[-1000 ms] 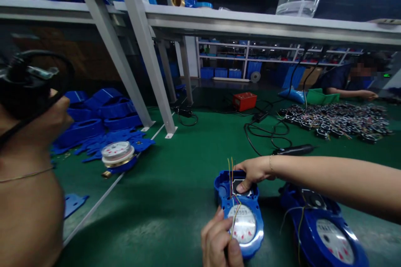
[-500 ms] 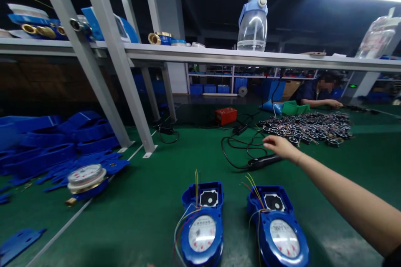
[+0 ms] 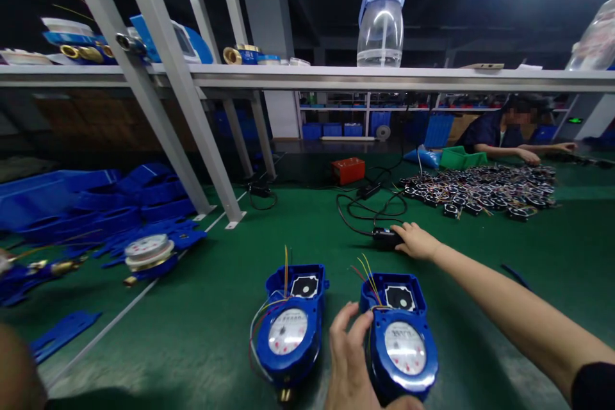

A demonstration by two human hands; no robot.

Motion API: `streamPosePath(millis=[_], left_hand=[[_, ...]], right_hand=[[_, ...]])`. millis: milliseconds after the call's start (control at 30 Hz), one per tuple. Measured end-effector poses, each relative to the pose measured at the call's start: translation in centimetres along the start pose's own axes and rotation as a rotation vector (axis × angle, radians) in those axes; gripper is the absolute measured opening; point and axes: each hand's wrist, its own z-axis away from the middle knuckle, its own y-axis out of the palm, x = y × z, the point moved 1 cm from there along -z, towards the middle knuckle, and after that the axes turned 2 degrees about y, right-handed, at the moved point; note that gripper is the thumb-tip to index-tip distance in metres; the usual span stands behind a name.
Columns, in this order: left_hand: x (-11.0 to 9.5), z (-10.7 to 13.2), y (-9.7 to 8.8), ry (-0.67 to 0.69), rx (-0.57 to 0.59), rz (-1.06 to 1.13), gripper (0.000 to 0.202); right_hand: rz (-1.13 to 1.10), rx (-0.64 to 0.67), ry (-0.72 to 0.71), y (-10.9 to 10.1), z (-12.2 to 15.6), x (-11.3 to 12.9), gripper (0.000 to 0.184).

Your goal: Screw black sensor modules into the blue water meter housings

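Observation:
Two blue-cased water meters stand on the green bench, a left water meter and a right water meter. Each has a round dial, loose coloured wires and an upper compartment with a black square part. My left hand curls along the left side of the right meter, its thumb low at the near edge. Farther out, my right hand closes over a black corded electric screwdriver lying on the bench. The hand hides the far part of that tool.
Black square parts with wires lie heaped at the right, by a green bin and a co-worker. Behind the cable is a red box. Blue casings and shelf posts stand left. A bottle tops the shelf.
My right hand has come down onto the electric screwdriver. My left hand has entered from below and reached the right meter. At the left edge, a brass-fitted blue item and a blurred shape have appeared.

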Motion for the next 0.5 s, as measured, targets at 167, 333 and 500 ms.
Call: streamPosePath(millis=[167,333,500], left_hand=[[-0.2,0.6,3.6,-0.506,0.042,0.654,0.106],[-1.6,0.3,3.9,-0.648,0.115,0.969,0.096],[-1.8,2.2,3.0,-0.442,0.053,0.589,0.086]], right_hand=[[-0.374,-0.209,0.002,-4.8,2.5,-0.3,0.045],[-0.932,-0.374,0.047,-9.6,7.0,1.3,0.038],[-1.253,-0.525,-0.021,-11.3,10.7,4.7,0.036]])
